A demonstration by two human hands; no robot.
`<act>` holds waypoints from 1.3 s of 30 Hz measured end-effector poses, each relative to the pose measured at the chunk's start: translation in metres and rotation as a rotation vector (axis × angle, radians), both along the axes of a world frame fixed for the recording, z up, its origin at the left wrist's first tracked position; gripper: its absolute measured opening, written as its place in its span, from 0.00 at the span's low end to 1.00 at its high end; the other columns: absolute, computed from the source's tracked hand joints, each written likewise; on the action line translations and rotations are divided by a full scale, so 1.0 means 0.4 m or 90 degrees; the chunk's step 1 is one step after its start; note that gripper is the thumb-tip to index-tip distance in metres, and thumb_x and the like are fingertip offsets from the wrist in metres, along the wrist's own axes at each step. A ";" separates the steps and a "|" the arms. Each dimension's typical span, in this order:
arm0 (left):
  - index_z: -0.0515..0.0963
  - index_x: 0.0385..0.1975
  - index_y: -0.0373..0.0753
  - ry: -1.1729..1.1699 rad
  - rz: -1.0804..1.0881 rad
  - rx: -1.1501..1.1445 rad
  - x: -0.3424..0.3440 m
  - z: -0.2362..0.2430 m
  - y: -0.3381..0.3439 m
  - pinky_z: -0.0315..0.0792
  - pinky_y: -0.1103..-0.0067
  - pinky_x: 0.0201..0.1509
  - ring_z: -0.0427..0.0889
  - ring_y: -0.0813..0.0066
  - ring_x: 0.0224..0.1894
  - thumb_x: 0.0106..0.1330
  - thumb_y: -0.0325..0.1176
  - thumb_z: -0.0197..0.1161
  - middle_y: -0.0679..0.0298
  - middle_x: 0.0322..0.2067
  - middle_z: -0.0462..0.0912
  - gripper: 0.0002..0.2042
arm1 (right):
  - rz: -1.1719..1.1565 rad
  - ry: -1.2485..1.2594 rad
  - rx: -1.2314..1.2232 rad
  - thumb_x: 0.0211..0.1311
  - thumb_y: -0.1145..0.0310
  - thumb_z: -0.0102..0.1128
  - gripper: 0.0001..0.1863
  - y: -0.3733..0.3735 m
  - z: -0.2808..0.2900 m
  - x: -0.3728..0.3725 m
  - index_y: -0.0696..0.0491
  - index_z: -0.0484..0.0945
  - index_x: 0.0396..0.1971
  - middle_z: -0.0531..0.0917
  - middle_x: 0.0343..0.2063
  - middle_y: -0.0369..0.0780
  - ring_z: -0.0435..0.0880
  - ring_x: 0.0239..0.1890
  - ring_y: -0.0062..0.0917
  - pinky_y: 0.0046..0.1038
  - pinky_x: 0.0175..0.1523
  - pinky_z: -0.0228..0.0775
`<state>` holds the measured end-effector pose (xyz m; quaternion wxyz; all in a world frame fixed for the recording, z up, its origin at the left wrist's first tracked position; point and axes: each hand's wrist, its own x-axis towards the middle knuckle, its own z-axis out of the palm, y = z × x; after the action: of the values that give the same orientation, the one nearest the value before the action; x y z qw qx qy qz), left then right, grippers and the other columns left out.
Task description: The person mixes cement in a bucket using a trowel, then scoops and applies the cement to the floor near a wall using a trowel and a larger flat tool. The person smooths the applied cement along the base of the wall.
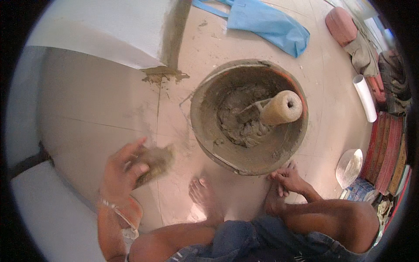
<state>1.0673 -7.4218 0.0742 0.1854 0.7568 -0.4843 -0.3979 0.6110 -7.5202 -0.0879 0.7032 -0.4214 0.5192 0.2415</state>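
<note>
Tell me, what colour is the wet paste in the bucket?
The paste is a dull grey-brown, seen best in the head view.

Left hand [124, 168] holding blurred block [157, 166], grimy bucket [279, 150]

The beige tiled floor [329, 109] is being brightened by patchy light [198, 213] and is being bordered by a white wall [109, 28].

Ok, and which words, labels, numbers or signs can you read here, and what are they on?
No text can be read.
Blue-and-white package: any print is too small and blurred.
Blue bag: none legible.
Mud-smeared bucket: none legible.
Grey-brown piece in the left hand: blurred, none legible.
</note>
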 end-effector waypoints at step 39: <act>0.78 0.52 0.25 0.061 0.409 -0.257 0.091 -0.485 -0.270 0.75 0.80 0.47 0.81 0.76 0.39 0.66 0.40 0.68 0.57 0.39 0.85 0.24 | 0.119 0.050 -0.061 0.73 0.61 0.43 0.21 0.007 -0.059 -0.014 0.59 0.80 0.28 0.83 0.13 0.38 0.79 0.13 0.24 0.26 0.31 0.76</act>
<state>1.1036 -7.5298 -0.1199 0.4686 0.7987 -0.2820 -0.2509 0.6052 -7.5174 -0.1116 0.6356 -0.4911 0.5161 0.2973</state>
